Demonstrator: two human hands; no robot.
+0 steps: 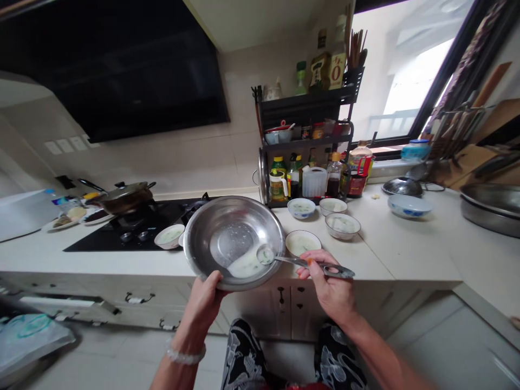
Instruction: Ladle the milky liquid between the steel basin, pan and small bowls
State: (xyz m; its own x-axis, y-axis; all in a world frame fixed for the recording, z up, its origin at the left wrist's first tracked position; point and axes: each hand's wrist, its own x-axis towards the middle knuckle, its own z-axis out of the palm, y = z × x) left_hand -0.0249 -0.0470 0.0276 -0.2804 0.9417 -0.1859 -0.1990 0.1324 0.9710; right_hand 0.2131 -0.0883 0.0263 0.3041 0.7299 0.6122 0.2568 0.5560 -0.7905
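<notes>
The left hand (pixel 205 300), clasped on the near rim of the steel basin (pixel 233 241), is tipping it so the pale soup (pixel 246 266) is pooling just beyond its thumb, while the right hand (pixel 329 287), pinching the ladle (pixel 284 259) by its handle, is best skimming low and level through that pool.

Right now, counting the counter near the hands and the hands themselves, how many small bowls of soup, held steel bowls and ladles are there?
small bowls of pale soup: 5
steel bowl in the left hand: 1
ladle in the right hand: 1
Total: 7
</notes>
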